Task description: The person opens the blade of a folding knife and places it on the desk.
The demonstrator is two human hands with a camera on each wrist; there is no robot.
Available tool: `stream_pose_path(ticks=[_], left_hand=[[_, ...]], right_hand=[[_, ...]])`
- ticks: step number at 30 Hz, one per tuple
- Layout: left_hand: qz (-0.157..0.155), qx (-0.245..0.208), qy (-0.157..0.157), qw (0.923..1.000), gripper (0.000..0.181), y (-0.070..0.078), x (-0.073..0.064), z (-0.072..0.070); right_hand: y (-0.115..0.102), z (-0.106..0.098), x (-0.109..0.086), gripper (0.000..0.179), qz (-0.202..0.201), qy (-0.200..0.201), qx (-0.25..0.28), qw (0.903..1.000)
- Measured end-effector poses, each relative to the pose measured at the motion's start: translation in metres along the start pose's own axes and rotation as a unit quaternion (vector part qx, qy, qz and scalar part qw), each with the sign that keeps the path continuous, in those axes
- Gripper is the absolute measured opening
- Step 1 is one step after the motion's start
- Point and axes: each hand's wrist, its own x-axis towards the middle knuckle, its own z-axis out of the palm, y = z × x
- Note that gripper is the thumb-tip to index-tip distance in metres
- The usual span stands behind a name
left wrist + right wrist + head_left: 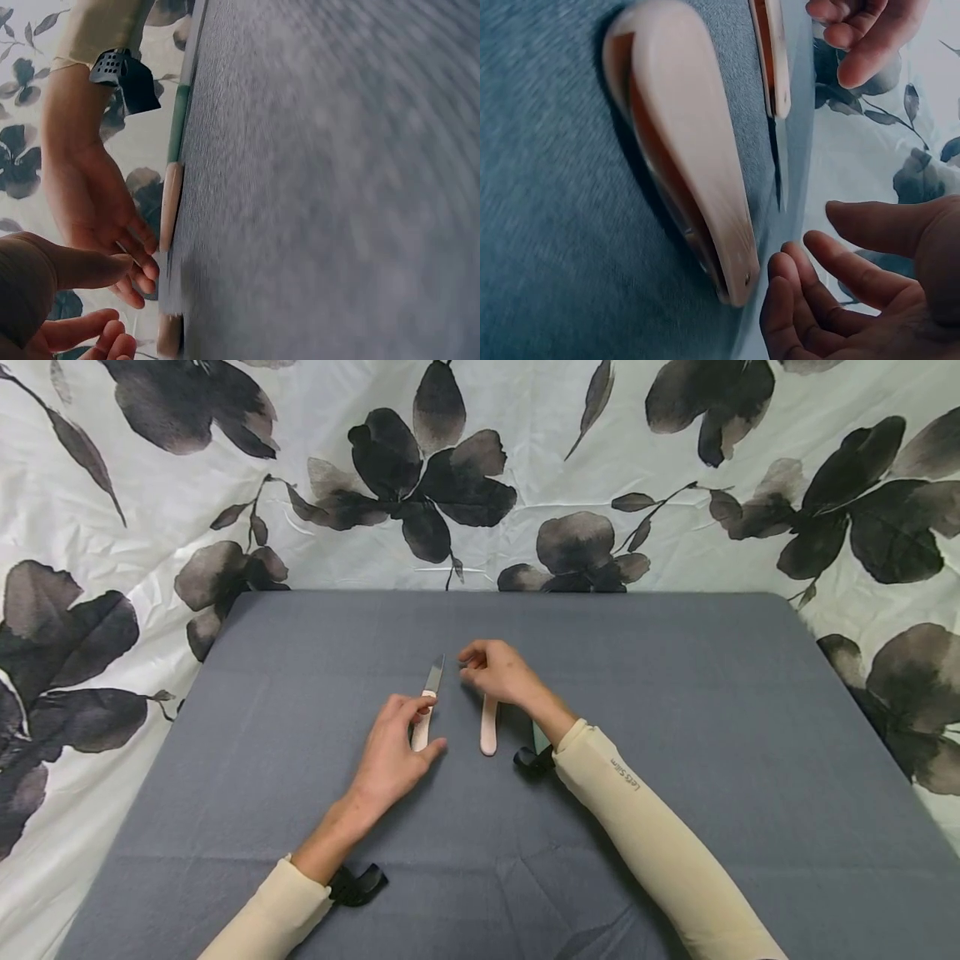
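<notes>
A folding knife with a pale pink handle (422, 731) and its blade (435, 675) out lies on the grey cloth. My left hand (393, 747) hovers over its handle, fingers loosely bent and thumb spread to the side. To the right lies a second pale pink folding knife (488, 727), shown folded in the right wrist view, where its slotted handle (686, 142) fills the middle. My right hand (498, 672) is above that knife's far end and covers part of it. In the right wrist view, the right hand's fingers (832, 277) are loosely bent with nothing between them.
A green object (540, 739) lies beneath the right wrist, mostly hidden; the left wrist view shows its long green side (178, 124). The grey cloth (675, 677) covers the table up to a white floral curtain (525, 460). Black straps hang from both wrists.
</notes>
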Motion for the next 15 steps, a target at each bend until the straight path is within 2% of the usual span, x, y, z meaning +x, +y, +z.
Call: stream_pose_path(ticks=[6,15], left_hand=[[0.021,0.009,-0.006,0.9997,0.053,0.008,0.002,0.006],[0.011,0.029,-0.044,0.9985,0.055,0.017,-0.001,0.013]], right_hand=[[0.001,-0.008,-0.008,0.033,0.001,-0.017,-0.02,0.9997],[0.003,-0.009,-0.014,0.032,0.007,-0.029,-0.05,0.9983]])
